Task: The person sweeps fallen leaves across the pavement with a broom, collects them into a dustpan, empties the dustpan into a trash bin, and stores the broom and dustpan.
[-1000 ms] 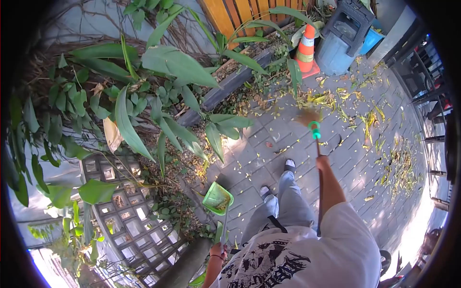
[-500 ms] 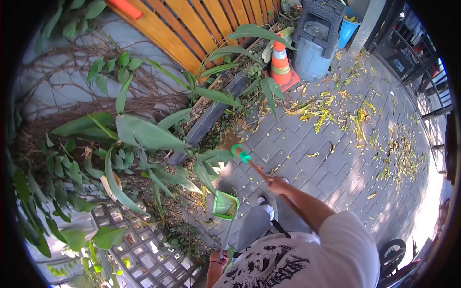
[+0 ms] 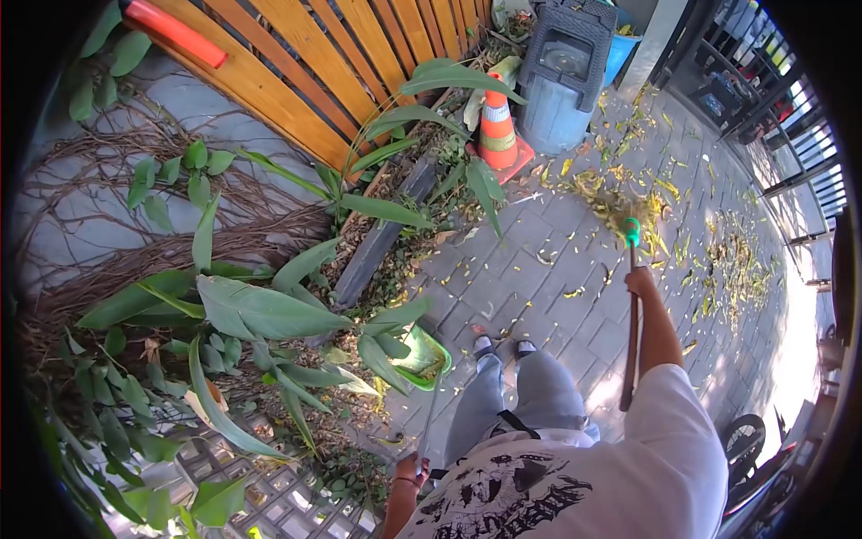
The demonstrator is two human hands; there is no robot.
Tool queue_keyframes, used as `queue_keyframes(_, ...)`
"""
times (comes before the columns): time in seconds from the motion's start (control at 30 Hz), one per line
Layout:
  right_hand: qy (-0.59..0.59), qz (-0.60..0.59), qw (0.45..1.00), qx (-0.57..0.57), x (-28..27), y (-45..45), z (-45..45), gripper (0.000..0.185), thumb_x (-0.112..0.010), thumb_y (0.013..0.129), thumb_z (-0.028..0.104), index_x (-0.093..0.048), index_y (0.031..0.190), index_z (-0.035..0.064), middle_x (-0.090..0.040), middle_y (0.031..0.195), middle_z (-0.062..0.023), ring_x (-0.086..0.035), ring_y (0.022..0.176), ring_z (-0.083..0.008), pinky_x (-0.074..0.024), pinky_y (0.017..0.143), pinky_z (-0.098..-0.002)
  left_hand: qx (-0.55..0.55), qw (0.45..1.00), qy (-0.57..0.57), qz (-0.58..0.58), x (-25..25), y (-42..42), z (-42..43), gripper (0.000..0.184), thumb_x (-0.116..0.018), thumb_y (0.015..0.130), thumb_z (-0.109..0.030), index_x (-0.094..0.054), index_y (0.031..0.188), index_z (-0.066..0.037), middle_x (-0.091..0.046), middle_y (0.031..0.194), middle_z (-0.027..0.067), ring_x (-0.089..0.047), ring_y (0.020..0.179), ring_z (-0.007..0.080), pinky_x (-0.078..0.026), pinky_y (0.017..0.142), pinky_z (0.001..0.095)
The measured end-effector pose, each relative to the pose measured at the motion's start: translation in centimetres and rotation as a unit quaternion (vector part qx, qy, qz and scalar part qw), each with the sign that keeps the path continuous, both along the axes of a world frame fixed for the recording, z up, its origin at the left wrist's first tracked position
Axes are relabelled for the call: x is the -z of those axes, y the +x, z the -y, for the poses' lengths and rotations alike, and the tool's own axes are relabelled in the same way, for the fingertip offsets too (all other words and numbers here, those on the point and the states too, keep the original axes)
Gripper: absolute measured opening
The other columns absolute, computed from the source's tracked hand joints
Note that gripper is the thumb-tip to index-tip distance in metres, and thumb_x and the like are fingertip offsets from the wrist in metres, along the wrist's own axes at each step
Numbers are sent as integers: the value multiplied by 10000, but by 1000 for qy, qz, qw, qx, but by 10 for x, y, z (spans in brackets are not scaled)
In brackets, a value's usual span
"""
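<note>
Two tools in your grip: right hand (image 3: pixel 640 283) closed round broom (image 3: pixel 632 337), head at yellow leaves (image 3: pixel 588 189), upper right; left hand (image 3: pixel 411 472) holding green dustpan (image 3: pixel 424 361), lower centre.

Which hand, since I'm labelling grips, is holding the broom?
The right hand: its arm stretches forward and it grips the broom by the brown shaft. The left hand instead holds the green dustpan by its pale handle.

Paved yard (image 3: pixel 548 278) with leafy plants (image 3: pixel 265 305)
</note>
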State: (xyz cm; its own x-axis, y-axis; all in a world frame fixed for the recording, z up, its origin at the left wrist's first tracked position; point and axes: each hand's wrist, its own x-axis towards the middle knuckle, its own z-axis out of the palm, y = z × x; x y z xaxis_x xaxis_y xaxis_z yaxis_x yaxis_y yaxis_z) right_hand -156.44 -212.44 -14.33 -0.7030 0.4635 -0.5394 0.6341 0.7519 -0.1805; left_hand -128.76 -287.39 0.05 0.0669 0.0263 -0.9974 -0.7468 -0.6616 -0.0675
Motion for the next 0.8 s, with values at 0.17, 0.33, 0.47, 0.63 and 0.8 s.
queue_keyframes(0.17, -84, -13, 996, 3, -141, 27, 52, 400, -593, 709, 72, -556, 1103, 12, -617, 704, -186, -627, 531, -251, -523, 476, -361, 93, 995, -24, -29, 1, -39, -14, 165, -397, 901, -224, -422, 1005, -99, -514, 654, 63, -496, 480, 132, -347, 355, 218)
queue_keyframes(0.33, -277, -85, 954, -75, -89, -16, 181, 495, -620, 737, 164, -513, 1216, 100, -650, 875, -148, -636, 590, -241, -538, 511, -344, 137, 989, -55, -8, -5, -92, -32, 178, -404, 900, -225, -433, 989, -73, -515, 664, 63, -495, 485, 122, -346, 358, 214)
queue_keyframes(0.47, -342, 34, 939, -24, -45, -107, 275, 454, -537, 741, 156, -531, 1188, 76, -648, 889, -170, -654, 725, -265, -534, 608, -361, 142, 990, -24, 10, -1, -124, -43, 187, -424, 894, -220, -437, 973, -50, -511, 675, 65, -496, 512, 119, -349, 382, 211)
queue_keyframes(0.63, -214, 38, 976, 26, 11, -137, 178, 399, -515, 730, 156, -591, 1117, 101, -641, 923, -187, -649, 785, -305, -528, 668, -381, 258, 960, -108, 12, -51, -189, -109, 182, -425, 894, -198, -465, 967, -35, -514, 668, 74, -500, 513, 138, -341, 386, 225)
queue_keyframes(0.8, -36, -84, 984, 151, 25, -87, -5, 291, -502, 740, 140, -618, 997, 67, -642, 858, -191, -652, 740, -305, -523, 649, -391, 216, 972, -86, -21, -26, -208, -122, 151, -410, 902, -160, -428, 965, -24, -508, 619, 79, -497, 490, 165, -343, 378, 251)
